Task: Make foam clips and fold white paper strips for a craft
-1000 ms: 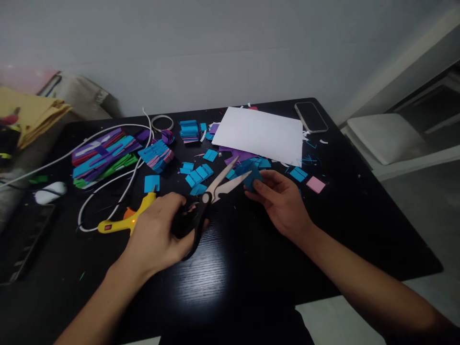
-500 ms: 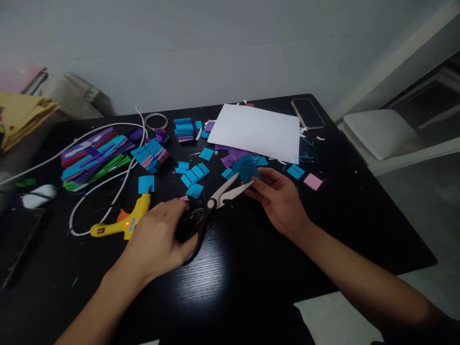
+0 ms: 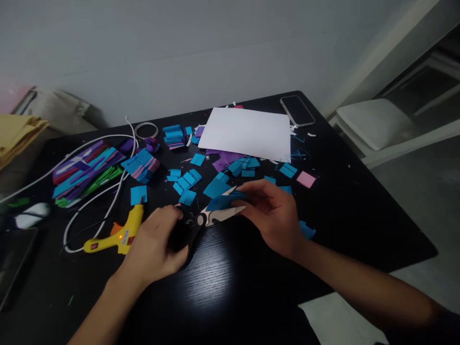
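Observation:
My left hand (image 3: 156,247) is closed around the black handles of a pair of scissors (image 3: 201,220), whose blades stand apart and point to the right. Between the blades lies a piece of blue paper (image 3: 220,202). My right hand (image 3: 271,215) pinches that paper at its right end, close to the blade tips. Its fingertips are partly hidden behind the paper. Just behind the blades, several small blue paper pieces (image 3: 189,181) lie on the black table (image 3: 244,297). Another blue scrap (image 3: 307,231) shows beside my right wrist.
A yellow glue gun (image 3: 131,230) with a lit orange light lies left of my left hand, near a looping white cable (image 3: 68,230). Bundled coloured paper strips (image 3: 86,167) lie behind it. Farther back are a white sheet (image 3: 247,132), a phone (image 3: 297,110) and a pink square (image 3: 306,179).
The blue paper has come down and left, deep between the scissor blades, with my right hand following. The blue scrap by my right wrist now shows. The whole view has shifted slightly.

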Action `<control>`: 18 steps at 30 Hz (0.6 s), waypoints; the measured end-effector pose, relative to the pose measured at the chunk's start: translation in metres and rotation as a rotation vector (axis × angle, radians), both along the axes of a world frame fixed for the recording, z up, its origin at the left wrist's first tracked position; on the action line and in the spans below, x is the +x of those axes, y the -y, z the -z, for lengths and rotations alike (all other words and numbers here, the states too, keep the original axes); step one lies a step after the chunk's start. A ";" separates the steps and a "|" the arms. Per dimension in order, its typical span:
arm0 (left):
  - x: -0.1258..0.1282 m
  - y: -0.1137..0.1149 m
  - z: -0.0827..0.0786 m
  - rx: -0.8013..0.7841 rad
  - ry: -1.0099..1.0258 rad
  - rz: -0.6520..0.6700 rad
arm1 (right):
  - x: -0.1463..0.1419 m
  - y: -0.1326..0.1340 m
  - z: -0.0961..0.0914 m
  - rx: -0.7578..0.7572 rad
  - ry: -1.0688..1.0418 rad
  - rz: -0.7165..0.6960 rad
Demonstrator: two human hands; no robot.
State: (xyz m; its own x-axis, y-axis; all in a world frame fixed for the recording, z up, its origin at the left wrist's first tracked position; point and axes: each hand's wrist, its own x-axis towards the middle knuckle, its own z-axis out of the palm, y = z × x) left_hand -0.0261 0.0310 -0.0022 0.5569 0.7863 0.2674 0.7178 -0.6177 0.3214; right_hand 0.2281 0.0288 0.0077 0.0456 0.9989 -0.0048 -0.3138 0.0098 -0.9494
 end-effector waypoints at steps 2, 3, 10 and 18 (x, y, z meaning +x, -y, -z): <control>0.001 0.000 0.000 0.019 0.013 0.007 | 0.000 0.000 0.002 0.031 -0.007 -0.001; 0.001 0.000 0.001 0.024 0.019 0.007 | 0.000 0.000 0.003 0.047 -0.015 -0.005; 0.002 0.000 0.002 -0.003 0.005 0.020 | 0.001 -0.001 0.005 0.057 -0.081 -0.049; 0.001 0.000 0.001 -0.023 0.012 0.030 | 0.001 -0.001 0.002 0.007 -0.126 -0.064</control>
